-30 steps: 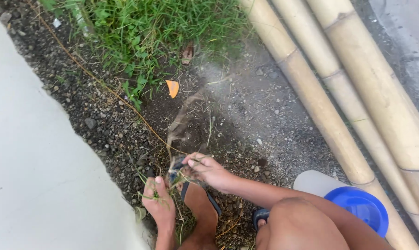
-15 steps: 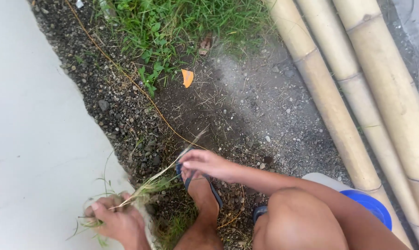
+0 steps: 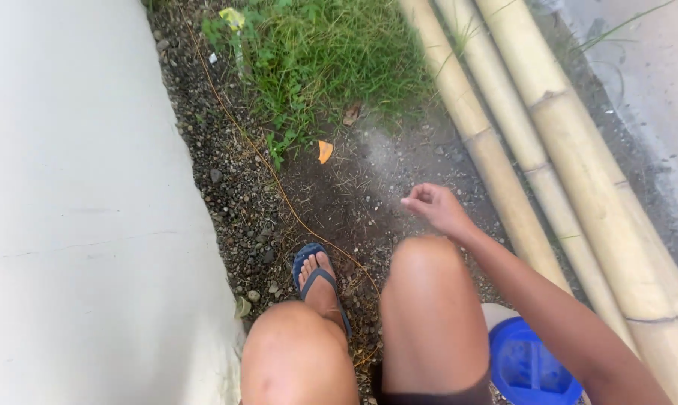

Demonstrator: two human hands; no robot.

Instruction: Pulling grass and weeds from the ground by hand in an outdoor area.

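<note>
My right hand (image 3: 433,205) hovers over bare dirt just ahead of my right knee (image 3: 426,259), fingers loosely curled, with nothing visible in it. My left hand is out of view. A clump of green grass and weeds (image 3: 331,60) grows at the top of the gravel strip, well ahead of the hand. My left foot in a blue sandal (image 3: 318,279) rests on the gravel between my knees. A small orange leaf (image 3: 325,151) lies on the dirt between the grass and my hand.
A pale concrete slab (image 3: 76,202) borders the gravel on the left. Three thick bamboo poles (image 3: 549,150) lie diagonally on the right. A blue lidded container (image 3: 530,367) sits by my right leg. A thin orange-brown vine (image 3: 264,161) runs along the gravel.
My left hand, which held pulled grass over the concrete, has left the view along with the grass. My right hand lifted from my foot and moved forward and right. The view tilted up.
</note>
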